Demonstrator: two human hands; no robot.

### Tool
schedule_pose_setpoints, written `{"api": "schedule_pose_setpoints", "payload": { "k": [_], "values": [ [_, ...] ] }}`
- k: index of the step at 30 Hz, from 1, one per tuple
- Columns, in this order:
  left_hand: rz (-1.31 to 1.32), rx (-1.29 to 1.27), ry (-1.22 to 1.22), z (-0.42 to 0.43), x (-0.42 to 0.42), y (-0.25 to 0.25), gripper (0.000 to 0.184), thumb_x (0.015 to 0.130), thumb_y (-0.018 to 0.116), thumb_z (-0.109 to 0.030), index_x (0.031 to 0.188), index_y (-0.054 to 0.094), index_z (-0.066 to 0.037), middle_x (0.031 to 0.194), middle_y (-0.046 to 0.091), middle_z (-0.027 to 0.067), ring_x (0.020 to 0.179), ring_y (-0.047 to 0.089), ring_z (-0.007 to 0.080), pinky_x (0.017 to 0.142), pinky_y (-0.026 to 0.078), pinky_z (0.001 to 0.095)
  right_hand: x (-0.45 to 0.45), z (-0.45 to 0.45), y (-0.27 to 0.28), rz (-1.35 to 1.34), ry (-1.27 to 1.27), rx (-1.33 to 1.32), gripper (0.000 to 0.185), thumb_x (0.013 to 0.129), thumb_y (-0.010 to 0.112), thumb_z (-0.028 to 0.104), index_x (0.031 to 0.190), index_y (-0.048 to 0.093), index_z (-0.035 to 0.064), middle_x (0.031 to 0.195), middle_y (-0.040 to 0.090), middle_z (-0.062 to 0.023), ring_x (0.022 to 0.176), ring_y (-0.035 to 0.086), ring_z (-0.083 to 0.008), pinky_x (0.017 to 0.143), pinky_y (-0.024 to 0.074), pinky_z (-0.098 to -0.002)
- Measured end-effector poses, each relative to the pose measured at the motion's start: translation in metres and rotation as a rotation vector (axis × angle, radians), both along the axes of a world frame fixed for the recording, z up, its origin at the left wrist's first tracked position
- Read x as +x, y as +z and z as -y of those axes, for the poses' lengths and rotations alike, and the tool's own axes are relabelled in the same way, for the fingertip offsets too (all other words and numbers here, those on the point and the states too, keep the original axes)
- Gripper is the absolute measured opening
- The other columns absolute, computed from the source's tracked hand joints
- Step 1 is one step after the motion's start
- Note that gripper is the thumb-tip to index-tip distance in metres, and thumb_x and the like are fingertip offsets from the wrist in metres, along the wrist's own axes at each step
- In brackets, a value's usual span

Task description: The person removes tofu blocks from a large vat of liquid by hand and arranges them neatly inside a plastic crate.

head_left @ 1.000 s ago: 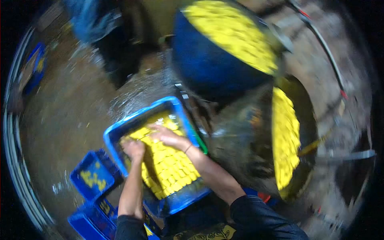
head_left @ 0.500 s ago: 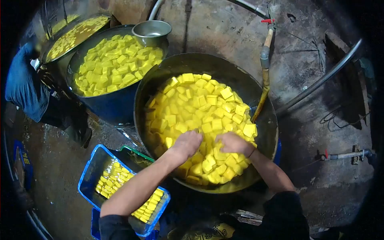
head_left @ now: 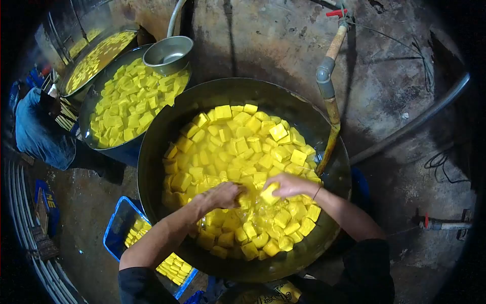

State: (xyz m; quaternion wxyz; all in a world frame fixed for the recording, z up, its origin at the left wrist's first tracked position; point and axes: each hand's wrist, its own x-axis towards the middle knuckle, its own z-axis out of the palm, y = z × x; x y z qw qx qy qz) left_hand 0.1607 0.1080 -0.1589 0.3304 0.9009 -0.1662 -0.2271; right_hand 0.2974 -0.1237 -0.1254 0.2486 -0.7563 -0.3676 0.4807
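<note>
A wide dark metal vat [head_left: 157,121] stands before me, full of yellow tofu blocks [head_left: 238,147] in cloudy yellow liquid. My right hand [head_left: 289,185] is closed around one tofu block [head_left: 270,193], which it holds just above the liquid. To its left, my left hand [head_left: 225,195] reaches down to the surface with curled fingers. A yellow block shows at those fingertips, though the fingers partly hide it. The liquid ripples and shines below both hands.
At lower left, a blue crate [head_left: 112,230] contains rows of small yellow blocks. Another vat [head_left: 85,124] of tofu stands upper left, a metal bowl [head_left: 168,53] at its rim. A co-worker [head_left: 44,129] bends beside it. A pipe [head_left: 331,104] reaches into my vat's right side.
My view has shifted, so the vat appears lower and larger. My right hand now shows a tofu block in its fingers. My left hand stays low at the liquid.
</note>
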Motion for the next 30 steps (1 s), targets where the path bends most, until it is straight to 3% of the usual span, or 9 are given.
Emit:
{"api": "schedule_pose_setpoints", "payload": {
  "k": [4,6,9,12,15,17,21,23,30],
  "values": [
    [0.280,0.016,-0.033,0.045,0.024,-0.026,0.037,0.078,0.073,-0.032,0.103,0.068,-0.006,0.118,0.061,0.0159,0.124,0.045,0.0377,0.096,0.043,0.0484,0.066,-0.040,0.008,-0.012,-0.221,-0.029,0.030,0.075,0.071,0.019,0.100,0.065,0.0032,0.100,0.067,-0.0198,0.080,0.066,-0.0277,0.072,0.0555,-0.0394],
    [0.240,0.230,0.029,0.072,0.025,-0.029,0.031,0.080,0.070,-0.032,0.095,0.070,-0.005,0.131,0.051,0.0203,0.133,0.035,0.0406,0.103,0.040,0.0487,0.077,-0.071,-0.002,0.630,-0.084,0.021,0.026,0.075,0.073,0.021,0.091,0.068,0.0007,0.101,0.068,-0.0212,0.077,0.068,-0.0289,0.067,0.0566,-0.0431],
    [0.154,0.407,0.103,0.087,0.035,-0.060,0.028,0.082,0.067,-0.028,0.099,0.070,-0.005,0.143,0.039,0.0258,0.135,0.034,0.0405,0.108,0.038,0.0461,0.073,-0.111,-0.031,0.800,-0.187,-0.166,0.025,0.068,0.077,0.022,0.083,0.070,0.0027,0.085,0.070,-0.0185,0.083,0.068,-0.0349,0.069,0.0557,-0.0448],
    [0.006,0.142,0.265,0.070,0.041,-0.053,0.030,0.084,0.067,-0.024,0.107,0.067,-0.005,0.141,0.042,0.0245,0.127,0.045,0.0380,0.104,0.042,0.0444,0.076,-0.124,-0.066,0.798,-0.262,-0.164,0.031,0.064,0.077,0.020,0.089,0.070,0.0032,0.092,0.070,-0.0183,0.089,0.068,-0.0342,0.074,0.0555,-0.0439],
    [0.522,-0.284,0.257,0.036,0.040,-0.047,0.033,0.084,0.070,-0.023,0.110,0.065,-0.004,0.132,0.052,0.0201,0.114,0.057,0.0320,0.098,0.047,0.0409,0.107,-0.108,-0.071,0.548,-0.184,0.106,0.038,0.064,0.076,0.024,0.093,0.068,0.0013,0.098,0.068,-0.0211,0.098,0.065,-0.0345,0.085,0.0517,-0.0365],
    [-0.039,-0.724,0.709,0.023,0.041,-0.046,0.038,0.081,0.074,-0.025,0.112,0.063,-0.005,0.119,0.059,0.0139,0.108,0.060,0.0266,0.093,0.049,0.0390,0.124,-0.087,-0.062,0.232,-0.239,0.217,0.043,0.065,0.080,0.023,0.100,0.068,0.0006,0.096,0.069,-0.0162,0.095,0.066,-0.0271,0.083,0.0509,-0.0341],
    [0.019,-1.129,0.941,0.003,0.054,-0.041,0.036,0.083,0.071,-0.017,0.114,0.061,-0.004,0.106,0.063,0.0105,0.098,0.062,0.0226,0.085,0.052,0.0360,0.118,-0.068,-0.006,0.026,-0.168,0.341,0.044,0.068,0.083,0.019,0.105,0.068,0.0005,0.092,0.068,-0.0101,0.090,0.063,-0.0183,0.080,0.0497,-0.0305],
    [-0.222,-1.473,1.149,0.000,0.059,-0.044,0.032,0.082,0.062,-0.018,0.112,0.058,-0.006,0.102,0.062,0.0069,0.097,0.060,0.0218,0.084,0.050,0.0375,0.097,-0.071,0.021,-0.070,-0.139,0.293,0.040,0.071,0.083,0.016,0.105,0.068,0.0014,0.091,0.067,-0.0068,0.088,0.061,-0.0140,0.077,0.0484,-0.0283],
    [-0.155,-2.138,1.391,0.047,0.093,-0.054,0.036,0.090,0.045,-0.038,0.106,0.057,-0.008,0.098,0.062,0.0090,0.090,0.061,0.0243,0.081,0.051,0.0388,0.057,-0.107,0.017,0.252,-0.103,0.339,0.037,0.075,0.081,0.022,0.101,0.065,0.0012,0.085,0.064,-0.0063,0.080,0.057,-0.0127,0.072,0.0470,-0.0296]
  ]
}}
